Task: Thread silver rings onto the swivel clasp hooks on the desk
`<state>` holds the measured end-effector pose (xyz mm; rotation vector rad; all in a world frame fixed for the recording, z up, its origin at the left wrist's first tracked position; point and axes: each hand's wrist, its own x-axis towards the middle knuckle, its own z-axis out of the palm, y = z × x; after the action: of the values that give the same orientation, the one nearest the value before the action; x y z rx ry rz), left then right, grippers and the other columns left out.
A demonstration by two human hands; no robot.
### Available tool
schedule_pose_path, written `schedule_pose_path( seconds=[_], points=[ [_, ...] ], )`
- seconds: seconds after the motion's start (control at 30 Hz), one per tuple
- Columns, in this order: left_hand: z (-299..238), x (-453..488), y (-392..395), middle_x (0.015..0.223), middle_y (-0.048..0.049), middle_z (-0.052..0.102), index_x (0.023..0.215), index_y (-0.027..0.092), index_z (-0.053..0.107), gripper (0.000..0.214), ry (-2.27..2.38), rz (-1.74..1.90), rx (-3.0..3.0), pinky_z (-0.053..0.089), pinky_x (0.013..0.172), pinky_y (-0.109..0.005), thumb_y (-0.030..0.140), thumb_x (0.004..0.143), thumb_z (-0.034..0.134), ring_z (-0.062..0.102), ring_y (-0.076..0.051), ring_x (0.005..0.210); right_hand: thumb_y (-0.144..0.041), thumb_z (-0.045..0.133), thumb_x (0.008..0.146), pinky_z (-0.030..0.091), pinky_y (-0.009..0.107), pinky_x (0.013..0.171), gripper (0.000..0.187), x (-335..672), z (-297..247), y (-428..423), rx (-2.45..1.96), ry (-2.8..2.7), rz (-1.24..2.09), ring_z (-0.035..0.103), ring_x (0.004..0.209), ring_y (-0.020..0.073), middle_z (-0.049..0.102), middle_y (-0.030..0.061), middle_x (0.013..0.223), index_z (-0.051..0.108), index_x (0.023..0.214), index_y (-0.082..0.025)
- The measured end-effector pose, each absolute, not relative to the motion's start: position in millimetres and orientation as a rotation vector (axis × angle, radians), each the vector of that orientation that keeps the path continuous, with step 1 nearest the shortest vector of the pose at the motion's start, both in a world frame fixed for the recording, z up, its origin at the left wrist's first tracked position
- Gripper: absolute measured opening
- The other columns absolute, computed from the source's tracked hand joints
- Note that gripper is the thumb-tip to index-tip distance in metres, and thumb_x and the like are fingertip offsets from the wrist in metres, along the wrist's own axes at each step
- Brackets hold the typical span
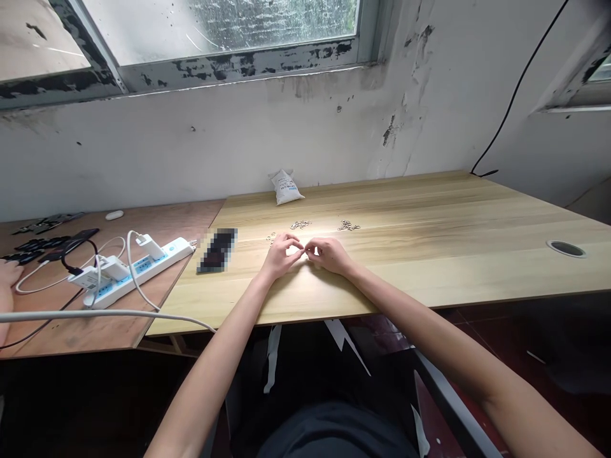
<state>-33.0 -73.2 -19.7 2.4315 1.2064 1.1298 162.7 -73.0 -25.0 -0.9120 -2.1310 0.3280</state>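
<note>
My left hand [281,256] and my right hand [329,253] meet fingertip to fingertip just above the wooden table [429,254]. Both are closed in a pinch, with thumb and forefinger together. Whatever they hold between them is too small to make out. Behind the hands lie two small heaps of tiny metallic pieces, a left heap [300,224] and a right heap [349,226]. A few more small pieces [272,237] lie beside my left hand, partly hidden by it.
A dark phone-like object [217,250], blurred out, lies left of my hands. A white packet [286,187] stands near the wall. On the browner left table sits a power strip [143,273] with plugs and cables. Another person's hand [9,273] shows at the left edge.
</note>
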Motion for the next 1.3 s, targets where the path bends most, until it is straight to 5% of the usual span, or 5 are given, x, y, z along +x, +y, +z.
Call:
schedule_pose_path(
  seconds=[0.2,0.43,0.63,0.93,1.3],
  points=[
    [-17,-34,-75,0.099,-0.0042,0.065,0.081,0.023,0.071,0.005,1.292,1.123,2.460,0.044,0.093,-0.042,0.028,0.081,0.072,0.055,-0.023,0.102,-0.018,0.065,0.082,0.043,0.023,0.058,0.009,166,-27,-67,-0.908,-2.039,0.479,0.059,0.058,0.0116,0.073,0.0022,0.074,0.073,0.083,-0.019],
    [-15,-36,-77,0.113,-0.0043,0.065,0.080,0.026,0.072,0.004,1.474,1.135,2.449,0.039,0.100,-0.049,0.029,0.082,0.071,0.052,-0.027,0.113,-0.036,0.058,0.090,0.053,0.025,0.056,0.027,174,-25,-65,-0.905,-1.921,0.698,0.068,0.061,0.0143,0.076,0.0086,0.085,0.072,0.098,-0.014],
    [-17,-38,-77,0.131,-0.0061,0.059,0.075,0.025,0.071,0.005,1.574,1.083,2.479,0.035,0.103,-0.062,0.026,0.080,0.071,0.040,-0.035,0.134,-0.027,0.059,0.089,0.055,0.028,0.069,0.018,170,-27,-65,-0.934,-1.934,0.627,0.071,0.076,0.0161,0.076,0.0078,0.088,0.073,0.093,-0.017],
    [-19,-37,-76,0.143,-0.0049,0.051,0.074,0.024,0.071,0.007,1.572,1.001,2.594,0.021,0.115,-0.062,0.024,0.080,0.071,0.030,-0.032,0.144,-0.024,0.070,0.082,0.042,0.049,0.090,0.009,168,-30,-63,-1.058,-2.128,0.233,0.058,0.099,0.0270,0.073,0.0093,0.098,0.074,0.075,-0.020],
    [-20,-38,-73,0.144,-0.0058,0.051,0.076,0.023,0.071,0.007,1.535,0.983,2.646,0.019,0.117,-0.064,0.023,0.082,0.068,0.025,-0.032,0.146,-0.027,0.058,0.092,0.024,0.064,0.106,0.018,166,-28,-73,-1.045,-2.240,-0.102,0.048,0.122,0.0321,0.069,0.0081,0.117,0.075,0.088,-0.025]
  ],
)
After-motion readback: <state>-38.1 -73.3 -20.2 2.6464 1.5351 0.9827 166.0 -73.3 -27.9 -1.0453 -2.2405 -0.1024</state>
